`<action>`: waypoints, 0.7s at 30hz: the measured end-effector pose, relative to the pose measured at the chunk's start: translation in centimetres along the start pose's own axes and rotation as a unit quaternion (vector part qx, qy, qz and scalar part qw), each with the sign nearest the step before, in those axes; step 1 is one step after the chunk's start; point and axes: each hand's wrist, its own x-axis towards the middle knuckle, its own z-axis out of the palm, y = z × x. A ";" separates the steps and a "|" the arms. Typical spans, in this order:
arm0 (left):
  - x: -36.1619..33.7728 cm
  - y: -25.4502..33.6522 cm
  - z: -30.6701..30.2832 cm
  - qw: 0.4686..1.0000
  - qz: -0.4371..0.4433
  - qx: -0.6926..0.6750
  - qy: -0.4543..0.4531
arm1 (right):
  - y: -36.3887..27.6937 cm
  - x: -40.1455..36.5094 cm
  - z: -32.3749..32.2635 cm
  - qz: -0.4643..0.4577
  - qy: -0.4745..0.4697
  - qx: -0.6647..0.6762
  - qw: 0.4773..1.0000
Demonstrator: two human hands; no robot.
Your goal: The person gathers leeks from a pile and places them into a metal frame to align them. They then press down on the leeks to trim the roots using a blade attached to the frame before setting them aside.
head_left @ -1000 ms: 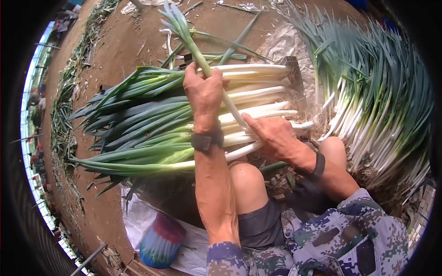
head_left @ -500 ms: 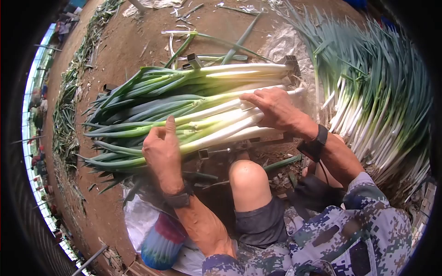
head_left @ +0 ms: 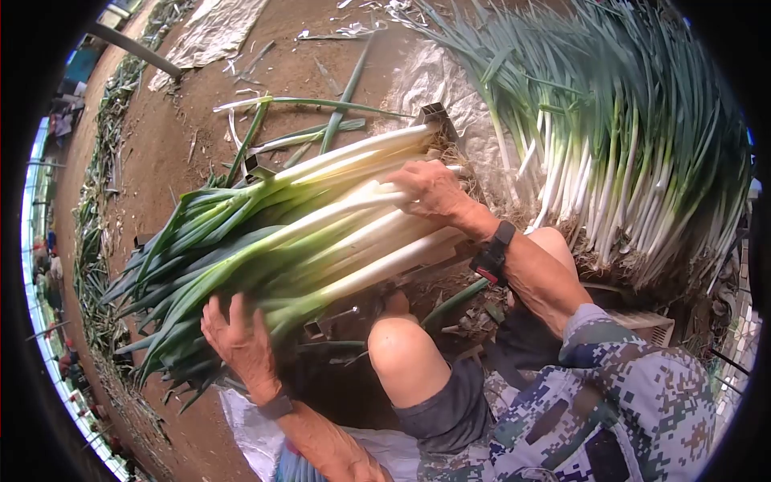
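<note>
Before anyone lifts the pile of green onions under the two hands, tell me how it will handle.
The pile of green onions will probably sag at the leafy end, where the dark leaves spread and droop. The white stalks look thick and straight, so likely stay fairly stiff. With no tie visible, it may slide apart.

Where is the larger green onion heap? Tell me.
The larger heap is at the head view's upper right, mostly to the right of the right hand and the pale sheeting.
</note>
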 end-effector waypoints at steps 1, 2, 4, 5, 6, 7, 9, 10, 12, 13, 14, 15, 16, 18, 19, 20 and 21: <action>1.0 0.0 0.3 1.000 0.008 -0.026 0.010 | 0.8 -0.4 -0.2 0.018 -0.019 -0.002 1.000; 2.0 -0.1 0.9 0.999 0.015 -0.042 0.006 | 1.4 -0.6 -0.3 0.033 -0.037 -0.004 0.999; 3.4 -0.6 1.3 0.997 0.038 -0.072 -0.007 | 2.0 -0.4 0.2 0.023 -0.056 -0.018 0.998; 3.8 -0.1 1.5 0.997 0.028 -0.070 0.015 | 1.9 -0.5 -0.2 0.022 -0.068 -0.018 0.997; 4.4 0.6 1.7 0.995 0.012 -0.079 0.062 | 1.6 -0.6 -0.7 0.023 -0.079 -0.019 0.996; 5.0 1.7 1.7 0.993 0.020 -0.073 0.091 | 1.4 -0.7 -1.1 0.024 -0.079 -0.013 0.996; 6.5 3.1 1.7 0.991 0.035 -0.061 0.115 | 1.1 -0.8 -1.3 0.021 -0.085 0.002 0.996; 7.3 3.1 2.2 0.993 0.059 -0.052 0.090 | 1.0 -0.8 -1.2 0.025 -0.086 0.002 0.996; 8.4 2.8 4.0 0.996 0.076 0.037 0.032 | 0.9 -0.7 -1.1 0.029 -0.089 -0.002 0.996; 8.3 2.7 4.1 0.997 0.063 0.034 0.004 | 0.6 -0.9 -1.1 0.029 -0.073 0.003 0.997; 8.2 2.8 4.1 0.998 0.052 0.032 -0.024 | 0.3 -1.0 -1.1 0.030 -0.057 0.009 0.998; 8.3 2.9 4.2 0.997 0.041 0.030 -0.049 | 0.2 -0.8 -1.2 0.030 -0.038 0.013 0.999; 7.4 3.1 4.1 0.999 0.045 0.010 -0.021 | 0.2 -0.8 -1.0 0.040 -0.022 0.024 0.999; 5.1 2.9 3.5 0.997 0.012 -0.058 -0.048 | -0.1 -1.1 -0.1 0.060 0.005 0.053 0.997; 4.0 2.6 3.8 0.995 0.010 -0.097 -0.013 | 0.3 -0.9 0.1 0.069 -0.015 0.078 0.994; 3.2 2.2 4.1 0.993 0.001 -0.118 -0.028 | 1.0 -0.4 0.4 0.067 -0.037 0.080 0.994; 2.8 2.2 4.7 0.995 0.018 -0.093 -0.011 | 1.9 0.1 0.6 0.065 -0.057 0.079 0.993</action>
